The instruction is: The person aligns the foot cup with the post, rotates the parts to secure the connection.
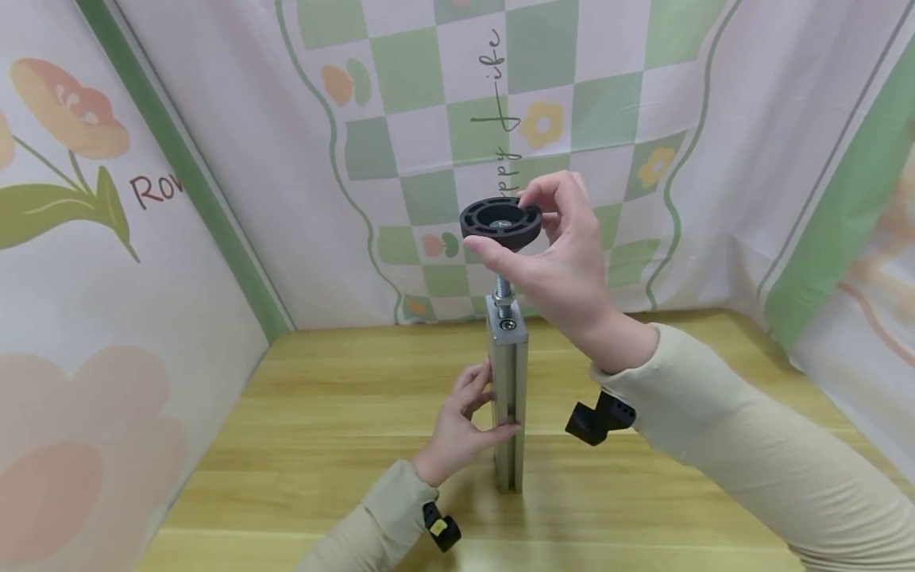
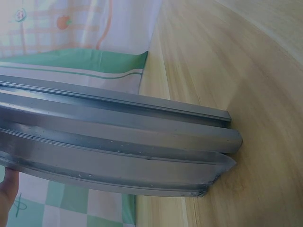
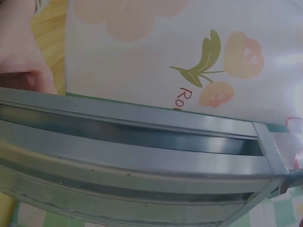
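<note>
A silver aluminium profile (image 1: 509, 397) with slotted sides stands upright on the table. My left hand (image 1: 461, 425) grips it around the lower middle, thumb on the near side. On its top is an end plate (image 1: 511, 335), from which a threaded rod (image 1: 503, 284) with a nut (image 1: 503, 301) rises. The rod carries a round black levelling foot (image 1: 493, 236), pinched at the rim between the thumb and fingers of my right hand (image 1: 568, 266). In the left wrist view, the profile's lower end (image 2: 189, 151) meets the table. The right wrist view shows the slots of the profile (image 3: 132, 158) and the rod (image 3: 296, 177).
The wooden table (image 1: 322, 381) reaches back to a patterned fabric wall (image 1: 403, 79). More fabric hangs on the left (image 1: 93, 318) and right (image 1: 851, 381). Each wrist wears a small black camera mount, seen below the right sleeve (image 1: 715, 413) and left sleeve (image 1: 379, 508).
</note>
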A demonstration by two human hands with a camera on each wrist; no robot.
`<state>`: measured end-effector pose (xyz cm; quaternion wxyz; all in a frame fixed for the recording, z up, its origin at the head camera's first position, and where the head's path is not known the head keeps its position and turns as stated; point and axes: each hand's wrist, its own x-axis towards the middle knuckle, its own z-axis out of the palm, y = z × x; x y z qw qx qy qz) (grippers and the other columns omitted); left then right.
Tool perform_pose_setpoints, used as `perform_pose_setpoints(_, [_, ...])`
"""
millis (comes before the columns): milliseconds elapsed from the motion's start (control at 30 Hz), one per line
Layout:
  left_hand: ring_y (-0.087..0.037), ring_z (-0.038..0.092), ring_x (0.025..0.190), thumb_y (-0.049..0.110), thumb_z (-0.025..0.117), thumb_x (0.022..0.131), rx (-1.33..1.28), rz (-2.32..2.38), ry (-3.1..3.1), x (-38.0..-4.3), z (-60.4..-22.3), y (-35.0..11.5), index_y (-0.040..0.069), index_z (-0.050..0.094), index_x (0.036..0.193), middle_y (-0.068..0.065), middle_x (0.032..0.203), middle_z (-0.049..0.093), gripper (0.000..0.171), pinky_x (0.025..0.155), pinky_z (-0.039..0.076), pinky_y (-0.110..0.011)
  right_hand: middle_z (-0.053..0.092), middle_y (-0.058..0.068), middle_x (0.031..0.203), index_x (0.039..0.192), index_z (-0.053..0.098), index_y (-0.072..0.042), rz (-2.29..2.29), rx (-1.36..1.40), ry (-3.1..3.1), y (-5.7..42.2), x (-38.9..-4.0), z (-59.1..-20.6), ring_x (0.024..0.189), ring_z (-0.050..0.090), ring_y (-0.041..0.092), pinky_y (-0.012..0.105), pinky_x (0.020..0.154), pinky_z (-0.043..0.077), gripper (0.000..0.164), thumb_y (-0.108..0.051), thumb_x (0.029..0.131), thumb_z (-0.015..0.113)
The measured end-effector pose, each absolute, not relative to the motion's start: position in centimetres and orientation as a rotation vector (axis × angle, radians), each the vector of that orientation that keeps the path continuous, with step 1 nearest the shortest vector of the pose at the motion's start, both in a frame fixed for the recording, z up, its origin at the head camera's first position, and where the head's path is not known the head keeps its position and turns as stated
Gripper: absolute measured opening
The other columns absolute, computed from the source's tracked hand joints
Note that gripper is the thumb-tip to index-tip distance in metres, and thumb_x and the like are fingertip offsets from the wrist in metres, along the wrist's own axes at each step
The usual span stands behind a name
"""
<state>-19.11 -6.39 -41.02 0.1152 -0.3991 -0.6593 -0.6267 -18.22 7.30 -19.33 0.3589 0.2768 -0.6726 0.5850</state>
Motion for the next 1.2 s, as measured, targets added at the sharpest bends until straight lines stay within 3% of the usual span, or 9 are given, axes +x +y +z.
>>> perform_pose_setpoints(467, [-0.008, 0.041, 0.123, -0.012, 0.074, 0.072, -1.169, -1.856, -1.921, -19.1, -41.1, -6.4, 0.044, 0.025, 0.145, -0.022, 0.134, 0.038, 0.105, 0.096, 0.048, -0.038, 0.041, -0.014, 0.095, 0.096, 0.046, 0.005, 1.408, 0.717, -1.722, 7.2, -18.5, -19.6, 0.093, 0.044, 0.01, 0.023, 0.079, 0.039, 0.052, 0.0, 0.062, 0.085])
perform_pose_setpoints(567, [-0.008, 0.041, 0.123, -0.013, 0.073, 0.071, -1.193, -1.847, -1.892, -19.1, -41.1, -6.4, 0.042, 0.025, 0.146, -0.024, 0.134, 0.037, 0.105, 0.097, 0.048, -0.038, 0.045, -0.011, 0.098, 0.102, 0.047, 0.001, 1.482, 0.788, -1.709, 7.7, -18.7, -19.6, 0.094, 0.047, 0.012, 0.024, 0.084, 0.04, 0.049, 0.001, 0.066, 0.081])
perform_pose_setpoints(733, [-0.007, 0.041, 0.123, -0.015, 0.073, 0.07, -1.231, -1.812, -1.854, -19.2, -41.2, -6.4, 0.041, 0.024, 0.147, -0.027, 0.133, 0.036, 0.107, 0.097, 0.048, -0.038, 0.049, -0.002, 0.106, 0.109, 0.048, -0.012, 1.706, 0.945, -1.665, 8.6, -19.5, -19.3, 0.099, 0.049, 0.017, 0.022, 0.084, 0.041, 0.037, -0.012, 0.078, 0.068])
perform_pose_setpoints(933, [-0.008, 0.041, 0.123, -0.016, 0.072, 0.07, -1.264, -1.765, -1.827, -19.3, -41.2, -6.3, 0.038, 0.022, 0.148, -0.026, 0.132, 0.036, 0.108, 0.096, 0.048, -0.037, 0.051, 0.009, 0.114, 0.114, 0.052, -0.014, 2.098, 1.187, -1.657, 9.7, -20.9, -18.7, 0.101, 0.054, 0.02, 0.028, 0.091, 0.044, 0.029, -0.014, 0.086, 0.052])
perform_pose_setpoints(1067, [-0.007, 0.042, 0.122, -0.016, 0.073, 0.07, -1.267, -1.769, -1.831, -19.3, -41.2, -6.3, 0.038, 0.021, 0.148, -0.026, 0.131, 0.036, 0.108, 0.096, 0.048, -0.036, 0.053, 0.01, 0.118, 0.121, 0.052, -0.014, 2.274, 1.36, -1.649, 10.3, -21.7, -18.7, 0.104, 0.058, 0.022, 0.033, 0.096, 0.04, 0.033, -0.02, 0.088, 0.053])
perform_pose_setpoints(1200, [-0.007, 0.042, 0.122, -0.016, 0.073, 0.07, -1.257, -1.79, -1.834, -19.3, -41.2, -6.3, 0.039, 0.023, 0.148, -0.027, 0.131, 0.036, 0.108, 0.096, 0.048, -0.036, 0.051, 0.011, 0.127, 0.13, 0.047, -0.013, 2.355, 1.51, -1.608, 10.7, -22.1, -18.9, 0.115, 0.053, 0.026, 0.033, 0.101, 0.039, 0.04, -0.019, 0.09, 0.05])
